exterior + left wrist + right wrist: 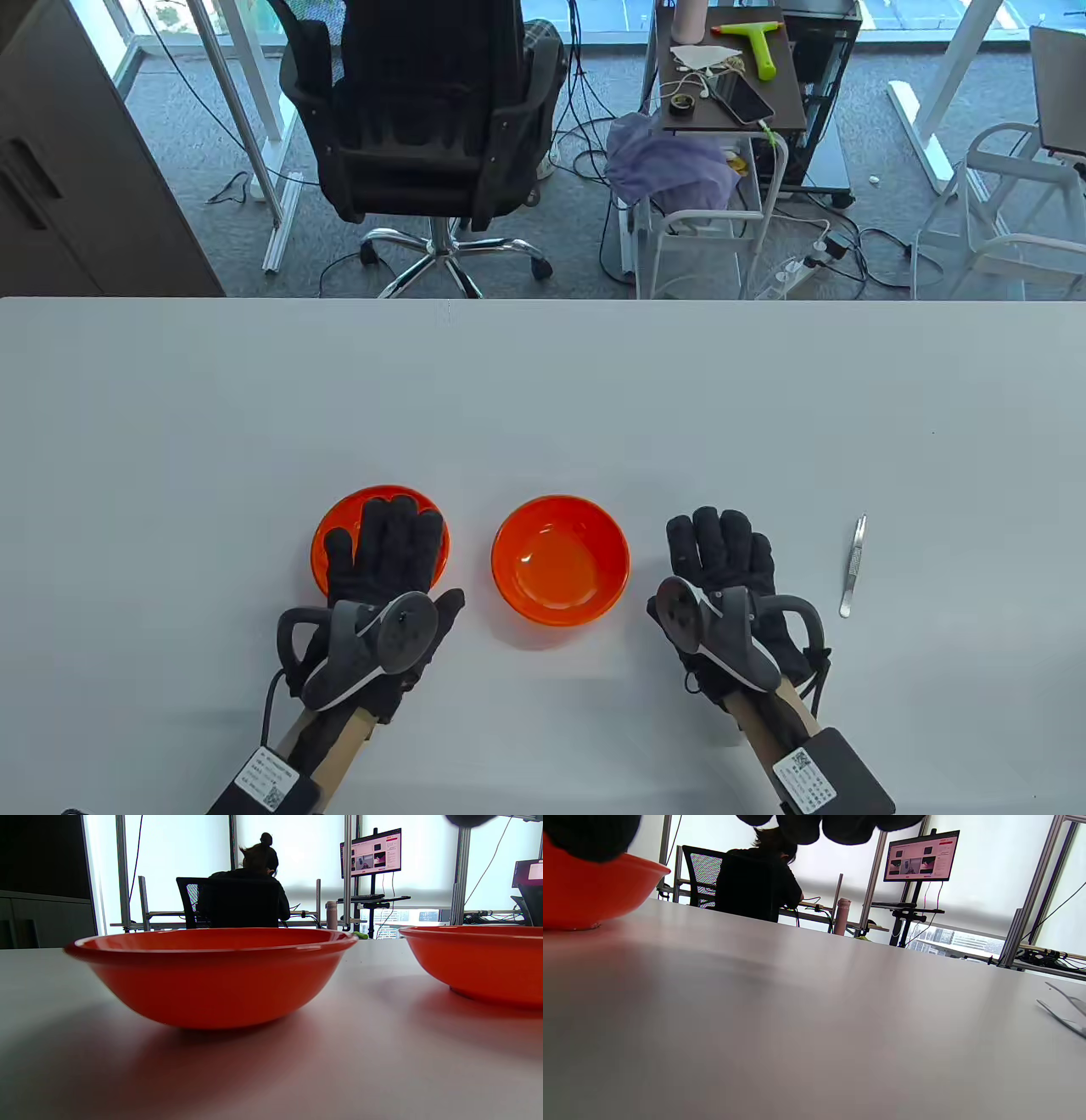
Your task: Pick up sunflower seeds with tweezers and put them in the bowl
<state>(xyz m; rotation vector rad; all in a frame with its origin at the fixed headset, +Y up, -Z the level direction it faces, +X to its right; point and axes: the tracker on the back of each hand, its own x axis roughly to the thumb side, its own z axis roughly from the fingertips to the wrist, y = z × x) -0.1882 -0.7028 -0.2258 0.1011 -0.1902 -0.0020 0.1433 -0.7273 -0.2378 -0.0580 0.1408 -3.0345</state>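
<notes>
While the left hand [386, 552] is lying flat, fingers spread, over the left orange bowl [327, 543], the right hand [721, 560] is resting open on the white table [543, 390] between the empty orange bowl [561, 560] and the tweezers [853, 566], nearer its right edge. Seeds cannot be seen.

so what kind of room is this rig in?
Probably an office or lab workspace: a swivel office chair behind the white table, a monitor on a stand, a person seated at another desk, cables across the carpet.
</notes>
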